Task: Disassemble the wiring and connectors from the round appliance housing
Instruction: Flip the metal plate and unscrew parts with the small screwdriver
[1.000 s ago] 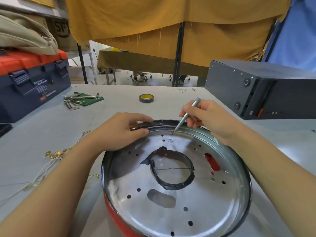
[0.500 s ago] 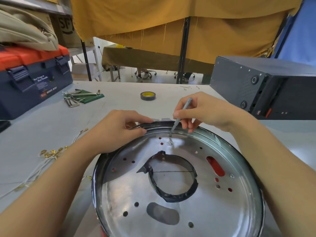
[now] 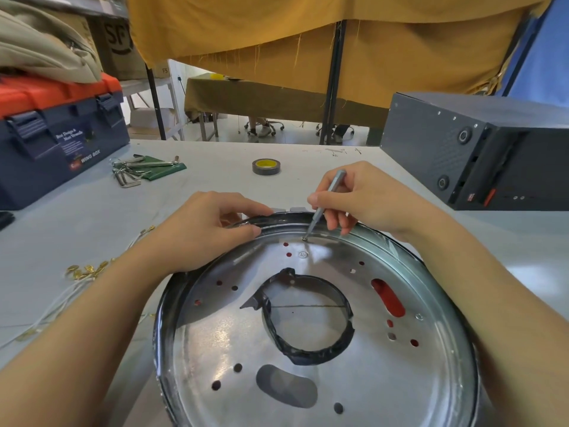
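Note:
The round appliance housing (image 3: 385, 374) lies bottom-up in front of me, a shiny metal plate with several holes and a central opening ringed with black tape (image 3: 311, 352). My left hand (image 3: 212, 229) grips the housing's far rim, fingers curled over the edge. My right hand (image 3: 366, 198) pinches a thin grey screwdriver (image 3: 326, 200), its tip set on a screw (image 3: 304, 238) near the far rim. White wires with gold connectors (image 3: 86, 272) lie loose on the table to the left.
A blue and orange toolbox (image 3: 58, 134) stands at the far left, hex keys on a green pouch (image 3: 144, 169) beside it. A roll of tape (image 3: 266, 166) lies beyond the housing. A dark grey case (image 3: 474, 152) stands at the right.
The view has shifted closer to the housing. My right hand has brought the screwdriver more upright over the screw near the far rim. My left hand stays on the rim.

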